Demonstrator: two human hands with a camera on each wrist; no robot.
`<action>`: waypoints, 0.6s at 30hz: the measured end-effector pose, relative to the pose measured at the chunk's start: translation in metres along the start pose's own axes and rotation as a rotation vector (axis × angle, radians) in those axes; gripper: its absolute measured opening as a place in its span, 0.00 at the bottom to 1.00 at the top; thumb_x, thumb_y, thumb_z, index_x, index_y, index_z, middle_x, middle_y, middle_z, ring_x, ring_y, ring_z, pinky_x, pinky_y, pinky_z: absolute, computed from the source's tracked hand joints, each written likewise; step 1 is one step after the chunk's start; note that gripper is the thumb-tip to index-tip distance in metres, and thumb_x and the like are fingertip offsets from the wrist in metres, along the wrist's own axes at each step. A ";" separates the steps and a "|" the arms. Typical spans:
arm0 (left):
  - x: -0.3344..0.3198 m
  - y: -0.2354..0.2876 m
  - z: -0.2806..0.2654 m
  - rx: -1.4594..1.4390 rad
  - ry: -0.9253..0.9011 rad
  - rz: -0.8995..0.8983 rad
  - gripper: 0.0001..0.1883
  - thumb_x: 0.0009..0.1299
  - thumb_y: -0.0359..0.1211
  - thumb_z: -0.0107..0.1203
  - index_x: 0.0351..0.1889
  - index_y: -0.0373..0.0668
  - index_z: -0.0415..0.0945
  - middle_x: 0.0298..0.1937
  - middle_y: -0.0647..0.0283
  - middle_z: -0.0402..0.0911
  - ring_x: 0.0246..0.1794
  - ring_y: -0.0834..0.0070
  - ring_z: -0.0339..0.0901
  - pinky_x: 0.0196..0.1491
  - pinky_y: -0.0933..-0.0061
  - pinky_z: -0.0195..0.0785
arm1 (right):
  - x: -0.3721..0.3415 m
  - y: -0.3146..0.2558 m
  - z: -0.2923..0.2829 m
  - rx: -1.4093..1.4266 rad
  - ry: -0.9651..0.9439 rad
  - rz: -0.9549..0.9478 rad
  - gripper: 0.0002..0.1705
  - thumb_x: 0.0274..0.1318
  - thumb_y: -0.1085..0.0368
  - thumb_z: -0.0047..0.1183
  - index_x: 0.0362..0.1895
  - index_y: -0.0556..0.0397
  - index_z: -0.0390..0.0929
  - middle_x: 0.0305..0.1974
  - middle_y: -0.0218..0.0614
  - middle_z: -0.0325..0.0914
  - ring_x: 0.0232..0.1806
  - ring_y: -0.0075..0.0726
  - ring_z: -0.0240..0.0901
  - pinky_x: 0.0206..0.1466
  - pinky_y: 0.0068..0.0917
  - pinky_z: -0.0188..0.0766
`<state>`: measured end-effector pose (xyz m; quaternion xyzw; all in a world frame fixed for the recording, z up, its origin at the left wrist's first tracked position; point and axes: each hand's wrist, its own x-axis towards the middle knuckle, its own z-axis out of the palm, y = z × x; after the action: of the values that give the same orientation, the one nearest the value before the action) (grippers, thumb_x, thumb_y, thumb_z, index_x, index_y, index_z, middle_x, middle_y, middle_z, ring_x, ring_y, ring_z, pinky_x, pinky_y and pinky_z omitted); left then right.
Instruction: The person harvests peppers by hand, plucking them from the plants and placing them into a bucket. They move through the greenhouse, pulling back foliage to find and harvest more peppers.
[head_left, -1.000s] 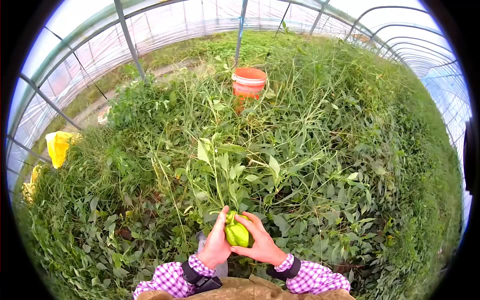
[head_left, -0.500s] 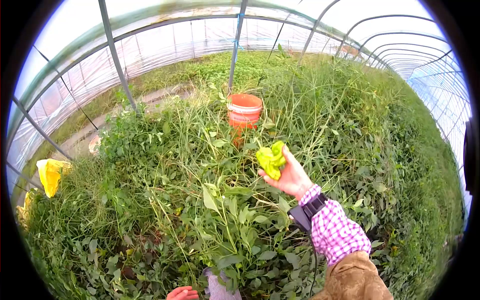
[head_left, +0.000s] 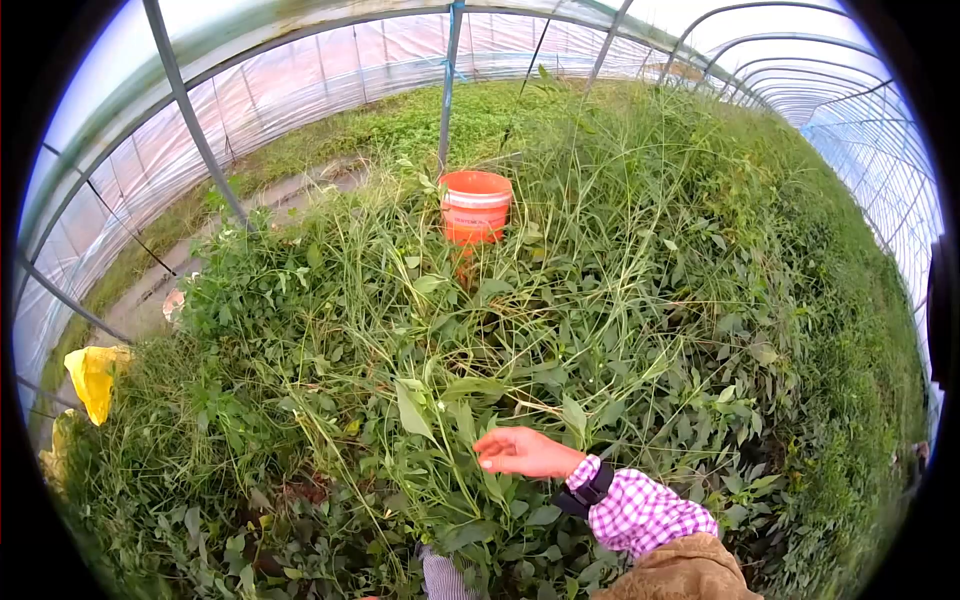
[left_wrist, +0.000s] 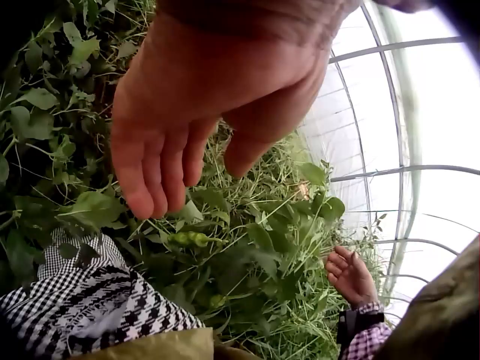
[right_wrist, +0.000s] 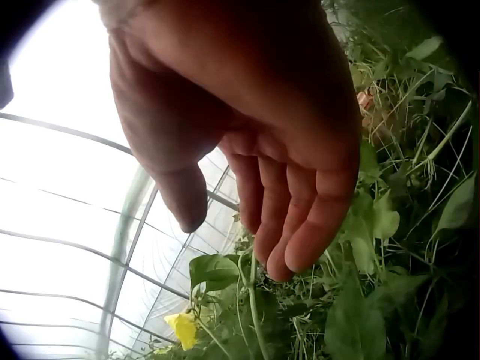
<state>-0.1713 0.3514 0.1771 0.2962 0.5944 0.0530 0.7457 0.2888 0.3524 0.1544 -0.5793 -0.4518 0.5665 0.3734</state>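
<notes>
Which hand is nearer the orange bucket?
Right. The right hand is out over the plants, short of the orange bucket; the left hand is farther back, at the head view's bottom edge.

Left hand (left_wrist: 206, 97), right hand (head_left: 525, 452); loose-fingered

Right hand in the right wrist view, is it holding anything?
No, the right hand is empty, with open space between its thumb and its loosely bent fingers.
</notes>
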 end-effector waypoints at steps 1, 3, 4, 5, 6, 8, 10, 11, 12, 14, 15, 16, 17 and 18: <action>0.004 -0.002 0.004 0.014 0.002 -0.005 0.23 0.73 0.39 0.50 0.62 0.37 0.66 0.53 0.55 0.77 0.55 0.63 0.74 0.56 0.62 0.70 | -0.035 0.013 0.021 -0.081 -0.005 0.108 0.27 0.59 0.54 0.56 0.56 0.59 0.70 0.49 0.44 0.77 0.47 0.36 0.77 0.51 0.30 0.73; 0.013 -0.008 0.012 0.128 -0.103 0.005 0.23 0.73 0.40 0.50 0.62 0.38 0.66 0.54 0.54 0.77 0.57 0.62 0.73 0.57 0.61 0.70 | -0.099 0.067 0.058 0.029 0.056 0.237 0.27 0.59 0.55 0.56 0.55 0.59 0.71 0.47 0.44 0.78 0.47 0.35 0.77 0.50 0.29 0.73; 0.007 -0.004 0.024 0.195 -0.102 0.017 0.22 0.73 0.40 0.49 0.61 0.37 0.67 0.56 0.53 0.75 0.57 0.63 0.73 0.56 0.63 0.71 | -0.135 0.085 0.074 0.069 0.138 0.294 0.26 0.59 0.55 0.56 0.55 0.59 0.71 0.46 0.42 0.79 0.46 0.32 0.77 0.49 0.29 0.72; 0.008 -0.006 0.029 0.253 -0.128 -0.018 0.23 0.72 0.40 0.51 0.62 0.37 0.67 0.57 0.54 0.74 0.58 0.64 0.73 0.55 0.64 0.71 | -0.172 0.098 0.087 0.117 0.218 0.357 0.25 0.59 0.56 0.56 0.55 0.58 0.72 0.45 0.40 0.79 0.44 0.30 0.76 0.48 0.28 0.72; 0.015 -0.003 0.045 0.296 -0.049 -0.018 0.18 0.73 0.32 0.47 0.56 0.30 0.67 0.51 0.47 0.77 0.53 0.59 0.76 0.52 0.61 0.74 | -0.206 0.108 0.093 0.128 0.296 0.381 0.25 0.58 0.55 0.56 0.55 0.59 0.72 0.45 0.42 0.79 0.45 0.32 0.77 0.49 0.29 0.73; 0.010 -0.016 0.059 0.355 -0.163 0.070 0.17 0.72 0.31 0.48 0.55 0.31 0.68 0.49 0.50 0.78 0.50 0.62 0.77 0.50 0.63 0.75 | -0.276 0.120 0.114 0.177 0.465 0.453 0.26 0.57 0.55 0.57 0.54 0.60 0.72 0.45 0.44 0.79 0.44 0.35 0.77 0.48 0.30 0.74; 0.001 -0.024 0.081 0.419 -0.302 0.109 0.17 0.72 0.32 0.48 0.56 0.34 0.69 0.50 0.52 0.78 0.51 0.64 0.77 0.50 0.64 0.74 | -0.341 0.133 0.127 0.185 0.653 0.496 0.25 0.57 0.57 0.56 0.54 0.61 0.72 0.44 0.44 0.80 0.43 0.35 0.77 0.47 0.31 0.74; -0.005 -0.028 0.099 0.467 -0.332 0.111 0.16 0.72 0.31 0.48 0.55 0.34 0.70 0.50 0.54 0.79 0.51 0.67 0.77 0.51 0.68 0.72 | -0.370 0.143 0.131 0.145 0.746 0.486 0.25 0.57 0.57 0.56 0.53 0.61 0.72 0.43 0.44 0.80 0.42 0.35 0.77 0.46 0.31 0.74; -0.008 -0.034 0.113 0.534 -0.412 0.135 0.17 0.72 0.32 0.47 0.56 0.34 0.69 0.50 0.54 0.78 0.52 0.67 0.77 0.51 0.68 0.72 | -0.400 0.150 0.140 0.159 0.840 0.494 0.24 0.57 0.58 0.56 0.53 0.62 0.72 0.42 0.45 0.80 0.42 0.35 0.77 0.45 0.30 0.74; -0.007 -0.050 0.142 0.672 -0.551 0.157 0.18 0.72 0.35 0.48 0.56 0.36 0.69 0.51 0.55 0.78 0.53 0.67 0.76 0.53 0.67 0.71 | -0.451 0.160 0.157 0.199 0.992 0.518 0.23 0.57 0.59 0.56 0.52 0.63 0.73 0.40 0.44 0.80 0.41 0.33 0.77 0.44 0.29 0.74; -0.008 -0.056 0.160 0.755 -0.625 0.162 0.18 0.72 0.35 0.49 0.57 0.36 0.69 0.51 0.56 0.78 0.52 0.68 0.76 0.53 0.67 0.70 | -0.473 0.162 0.171 0.241 1.054 0.538 0.23 0.57 0.59 0.56 0.52 0.63 0.73 0.40 0.43 0.80 0.41 0.33 0.77 0.44 0.29 0.74; -0.004 -0.064 0.175 0.826 -0.685 0.151 0.17 0.72 0.35 0.49 0.56 0.37 0.70 0.51 0.57 0.78 0.52 0.70 0.76 0.52 0.68 0.71 | -0.494 0.170 0.185 0.294 1.109 0.552 0.23 0.57 0.60 0.56 0.52 0.63 0.73 0.39 0.41 0.80 0.40 0.31 0.77 0.42 0.28 0.73; 0.005 -0.073 0.187 0.884 -0.741 0.128 0.16 0.72 0.33 0.49 0.56 0.38 0.70 0.51 0.59 0.78 0.53 0.72 0.75 0.52 0.71 0.68 | -0.512 0.179 0.200 0.348 1.156 0.567 0.22 0.57 0.60 0.56 0.52 0.62 0.73 0.38 0.40 0.80 0.38 0.29 0.76 0.41 0.27 0.73; 0.014 -0.082 0.199 0.969 -0.789 0.150 0.16 0.72 0.34 0.50 0.56 0.38 0.70 0.51 0.59 0.78 0.52 0.72 0.75 0.52 0.72 0.68 | -0.526 0.183 0.213 0.395 1.159 0.615 0.21 0.58 0.61 0.55 0.52 0.62 0.73 0.36 0.37 0.79 0.35 0.26 0.74 0.37 0.25 0.71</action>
<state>-0.0066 0.2146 0.1472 0.6387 0.2085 -0.2833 0.6844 0.1216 -0.2201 0.1324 -0.8120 0.1178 0.3171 0.4757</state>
